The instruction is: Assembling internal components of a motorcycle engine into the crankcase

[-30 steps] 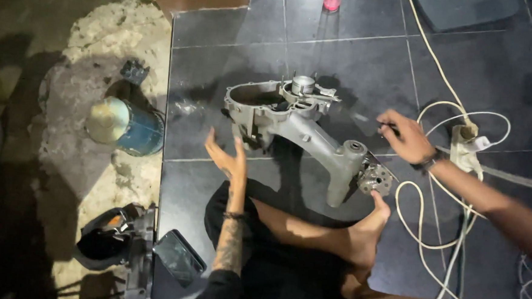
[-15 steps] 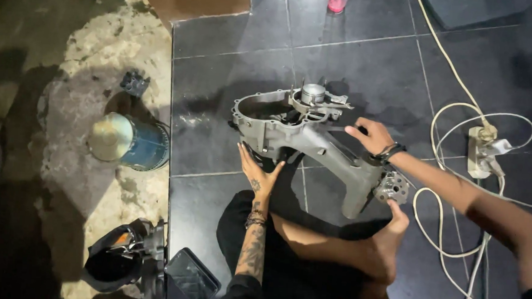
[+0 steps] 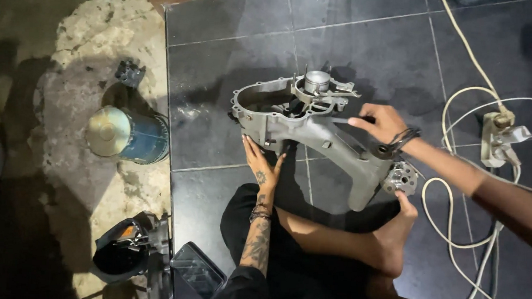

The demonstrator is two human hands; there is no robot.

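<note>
Floor: dark shiny tiles [image 3: 368, 45] on the right, rough bare concrete [image 3: 68, 97] on the left.
Main thing: a grey metal engine case [image 3: 315, 131] lies on the tiles in front of the seated person. A round piston [image 3: 317, 81] sticks up at its top end.
Left hand [image 3: 260, 162]: flat against the near side of the case, fingers spread apart, holding nothing.
Right hand [image 3: 381, 122]: on top of the case's long arm, fingers pinched together on a thin dark tool; I cannot tell what kind.
Foot: 1 bare foot [image 3: 395, 235] rests beside the round hub [image 3: 401, 178] at the low end of the case.
What changed: 1 second ago the right hand was out near the white power strip [image 3: 500, 140] and the left hand hung in the air. Now both hands are on the case.
What that means: the reaching looks done, and the left hand seems to steady the case while the right works on it.
Nearby: a blue tin can [image 3: 127, 135] on the concrete, white cables [image 3: 456, 226] looping on the tiles, a dark tray [image 3: 196, 272] by the knee.
</note>
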